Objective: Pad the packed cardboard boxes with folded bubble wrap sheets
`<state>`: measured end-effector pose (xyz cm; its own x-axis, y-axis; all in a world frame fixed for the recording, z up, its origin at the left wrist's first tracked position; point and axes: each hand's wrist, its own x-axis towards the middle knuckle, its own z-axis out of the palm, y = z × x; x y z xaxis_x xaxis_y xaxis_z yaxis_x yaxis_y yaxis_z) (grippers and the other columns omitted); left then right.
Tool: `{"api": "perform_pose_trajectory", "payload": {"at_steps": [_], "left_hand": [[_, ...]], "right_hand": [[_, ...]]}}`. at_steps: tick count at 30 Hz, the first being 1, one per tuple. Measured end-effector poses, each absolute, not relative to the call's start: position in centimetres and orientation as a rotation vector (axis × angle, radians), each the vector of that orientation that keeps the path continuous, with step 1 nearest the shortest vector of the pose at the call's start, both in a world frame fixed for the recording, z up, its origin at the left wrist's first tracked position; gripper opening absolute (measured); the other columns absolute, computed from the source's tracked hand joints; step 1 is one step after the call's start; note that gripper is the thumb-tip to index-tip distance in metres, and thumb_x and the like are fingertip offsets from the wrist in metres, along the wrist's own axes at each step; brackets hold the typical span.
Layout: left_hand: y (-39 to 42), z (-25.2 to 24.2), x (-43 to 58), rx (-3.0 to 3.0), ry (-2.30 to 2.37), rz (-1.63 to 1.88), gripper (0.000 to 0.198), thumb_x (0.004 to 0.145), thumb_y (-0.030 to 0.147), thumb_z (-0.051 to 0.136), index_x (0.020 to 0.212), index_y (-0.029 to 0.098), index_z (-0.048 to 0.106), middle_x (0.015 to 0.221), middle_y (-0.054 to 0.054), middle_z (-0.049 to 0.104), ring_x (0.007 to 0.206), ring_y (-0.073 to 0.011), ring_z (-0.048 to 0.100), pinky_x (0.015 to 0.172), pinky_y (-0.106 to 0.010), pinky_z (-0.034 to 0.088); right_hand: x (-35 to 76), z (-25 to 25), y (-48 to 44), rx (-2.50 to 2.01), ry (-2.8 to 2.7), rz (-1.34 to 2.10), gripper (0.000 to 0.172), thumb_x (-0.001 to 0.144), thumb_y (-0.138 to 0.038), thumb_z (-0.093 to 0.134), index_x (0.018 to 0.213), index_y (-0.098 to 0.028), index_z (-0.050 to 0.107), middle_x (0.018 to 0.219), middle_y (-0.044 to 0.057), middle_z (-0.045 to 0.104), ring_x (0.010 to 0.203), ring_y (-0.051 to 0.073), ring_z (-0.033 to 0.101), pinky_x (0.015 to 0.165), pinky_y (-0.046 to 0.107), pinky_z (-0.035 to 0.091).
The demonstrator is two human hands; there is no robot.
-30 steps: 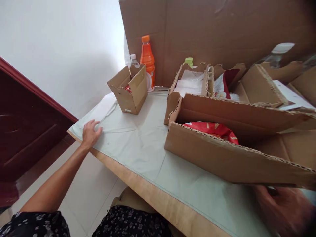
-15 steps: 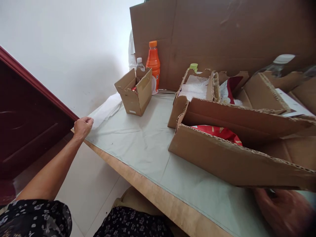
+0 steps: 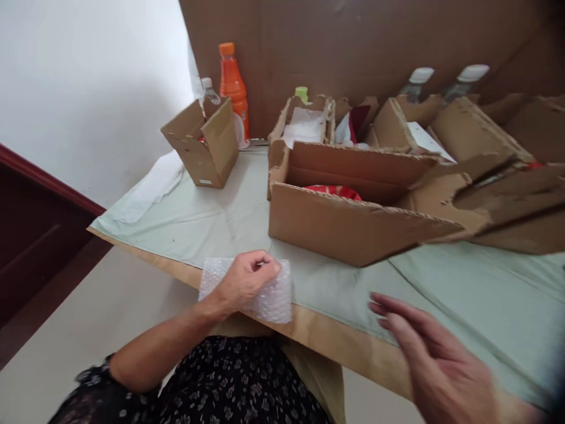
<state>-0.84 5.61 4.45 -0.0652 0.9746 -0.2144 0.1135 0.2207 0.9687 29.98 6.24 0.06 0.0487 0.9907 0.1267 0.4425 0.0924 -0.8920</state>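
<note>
In the head view my left hand (image 3: 247, 280) is over the front edge of the table, closed in a pinch on a clear sheet of bubble wrap (image 3: 279, 300). The sheet hangs partly past that edge, and the fingers cover its middle. To the right, my right hand (image 3: 441, 356) hovers over the green cloth (image 3: 353, 288), fingers stretched out and holding nothing. Beyond both hands stands a long cardboard box (image 3: 335, 227) with a red packet (image 3: 338, 192) inside.
A small cardboard box (image 3: 214, 147) stands at the back left, before an orange bottle (image 3: 233, 88). White sheets (image 3: 150, 185) lie at the left corner. More cardboard compartments hold white pouches (image 3: 304, 125) and other items. A tall cardboard panel (image 3: 309, 47) closes off the back.
My left hand has come from the table's left corner to the front edge, now with bubble wrap in it. My right hand has moved out from beside the long box. The view has shifted right.
</note>
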Motion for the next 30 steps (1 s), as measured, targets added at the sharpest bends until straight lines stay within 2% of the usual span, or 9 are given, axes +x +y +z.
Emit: {"api": "perform_pose_trajectory", "payload": {"at_steps": [3,5,7,9,11,14,18,24,30], "left_hand": [[5.0,2.9,3.9,1.087,1.144,0.977,0.052,0.092,0.063,0.062,0.119,0.02,0.07,0.111,-0.011,0.073,0.094,-0.0243,0.07,0.081,-0.038,0.06],[4.2,2.6,4.5,1.277,1.106,0.955,0.051,0.096,0.054,0.062,0.136,0.023,0.065,0.135,-0.014,0.068,0.115,-0.0294,0.069,0.097,-0.046,0.059],[3.4,2.4,3.2,1.587,1.269,1.016,0.041,0.096,0.041,0.065,0.132,0.024,0.069,0.141,-0.014,0.066,0.126,-0.0315,0.064,0.109,-0.051,0.053],[2.6,1.9,0.6,1.836,1.559,1.072,0.031,0.093,0.033,0.066,0.122,0.024,0.074,0.139,-0.013,0.066,0.129,-0.0328,0.062,0.113,-0.054,0.051],[1.9,1.0,-2.0,1.949,1.833,1.039,0.028,0.093,0.031,0.065,0.117,0.024,0.075,0.135,-0.014,0.067,0.126,-0.0335,0.062,0.111,-0.055,0.052],[0.6,-0.3,-4.5,2.043,1.982,0.974,0.027,0.093,0.032,0.064,0.118,0.025,0.073,0.134,-0.014,0.066,0.126,-0.0343,0.061,0.109,-0.056,0.052],[-1.0,-1.3,-4.7,2.173,1.845,0.962,0.028,0.093,0.031,0.069,0.12,0.025,0.071,0.14,-0.013,0.062,0.134,-0.0365,0.057,0.113,-0.058,0.049],[-1.4,-1.7,-4.3,2.249,1.702,0.84,0.039,0.09,0.033,0.075,0.128,0.027,0.069,0.152,-0.014,0.056,0.146,-0.0416,0.047,0.12,-0.063,0.04],[-1.5,-1.7,-4.8,2.407,1.574,0.785,0.053,0.089,0.034,0.077,0.138,0.026,0.06,0.16,-0.018,0.046,0.15,-0.0439,0.043,0.124,-0.069,0.031]], "right_hand": [[27.0,0.7,4.0,-1.471,-1.468,1.036,0.057,0.088,-0.068,0.068,0.125,-0.026,0.073,0.115,0.012,0.08,0.097,0.03,0.078,0.078,0.043,0.064],[26.8,0.3,3.9,-1.526,-1.431,1.027,0.071,0.087,-0.073,0.066,0.138,-0.024,0.067,0.121,0.014,0.078,0.102,0.03,0.076,0.082,0.043,0.063],[27.4,-0.3,4.2,-1.591,-1.417,0.989,0.082,0.084,-0.074,0.068,0.146,-0.022,0.06,0.125,0.016,0.076,0.103,0.029,0.075,0.083,0.044,0.062],[27.7,-0.9,4.6,-1.628,-1.417,0.955,0.087,0.082,-0.072,0.072,0.151,-0.021,0.054,0.127,0.017,0.075,0.097,0.028,0.074,0.08,0.043,0.061],[27.5,-1.3,5.1,-1.639,-1.425,0.903,0.083,0.083,-0.066,0.072,0.15,-0.02,0.054,0.122,0.017,0.076,0.09,0.026,0.073,0.08,0.044,0.06],[26.8,-1.6,5.8,-1.618,-1.413,0.843,0.067,0.089,-0.056,0.067,0.144,-0.018,0.059,0.109,0.013,0.078,0.088,0.024,0.073,0.083,0.045,0.06],[26.3,-1.4,5.9,-1.572,-1.348,0.836,0.054,0.089,-0.047,0.067,0.135,-0.018,0.064,0.094,0.007,0.075,0.082,0.021,0.071,0.078,0.039,0.061],[26.7,-0.8,4.0,-1.582,-1.236,0.764,0.037,0.088,-0.044,0.073,0.117,-0.021,0.07,0.08,0.0,0.068,0.07,0.015,0.065,0.068,0.031,0.057],[27.0,-0.6,2.6,-1.701,-1.241,0.647,0.036,0.091,-0.044,0.072,0.117,-0.019,0.069,0.07,-0.003,0.06,0.062,0.013,0.056,0.061,0.028,0.049]]}}
